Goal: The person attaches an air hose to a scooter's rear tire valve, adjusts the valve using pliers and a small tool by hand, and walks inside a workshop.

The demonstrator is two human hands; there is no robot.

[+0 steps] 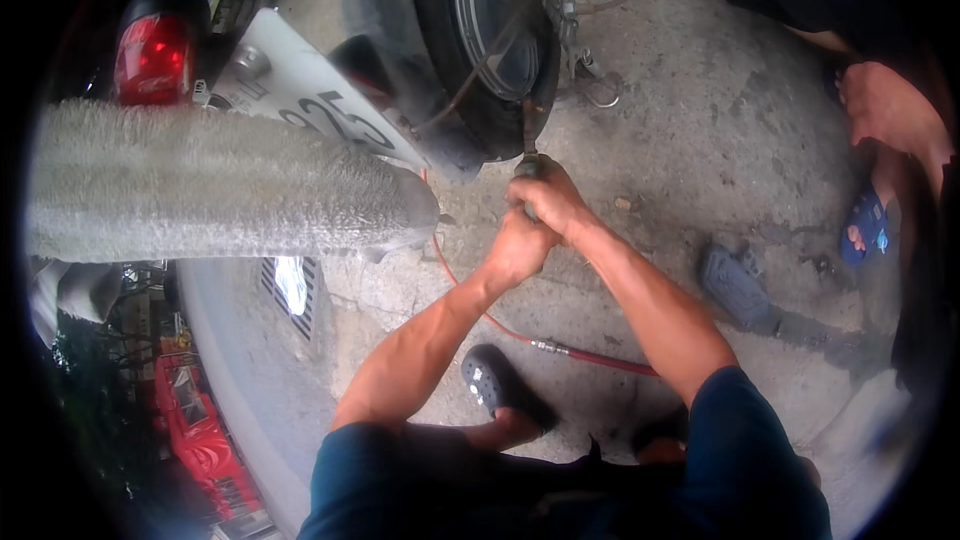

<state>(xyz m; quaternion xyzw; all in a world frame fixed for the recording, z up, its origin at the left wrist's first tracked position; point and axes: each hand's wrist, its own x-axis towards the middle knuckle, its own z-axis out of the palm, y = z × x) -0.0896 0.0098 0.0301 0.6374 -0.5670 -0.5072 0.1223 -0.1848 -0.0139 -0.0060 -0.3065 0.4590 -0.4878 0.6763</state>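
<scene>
Both of my hands are closed, one over the other, around a tool with a greenish handle (531, 166) and a rusty metal shaft. My left hand (524, 244) grips lower down, nearer to me; my right hand (553, 200) wraps the handle just above it. The shaft's far end meets the lower edge of a motorbike's rear wheel (497, 20), against the black tyre (432, 0). My fingers hide most of the handle, so its exact kind is unclear.
A white number plate (320, 90) and red tail light (155, 60) are left of the wheel. A long grey fuzzy shape (220, 185) juts in from the left. A red hose (600, 360) crosses the concrete. Another person's blue sandal (862, 225) is at right.
</scene>
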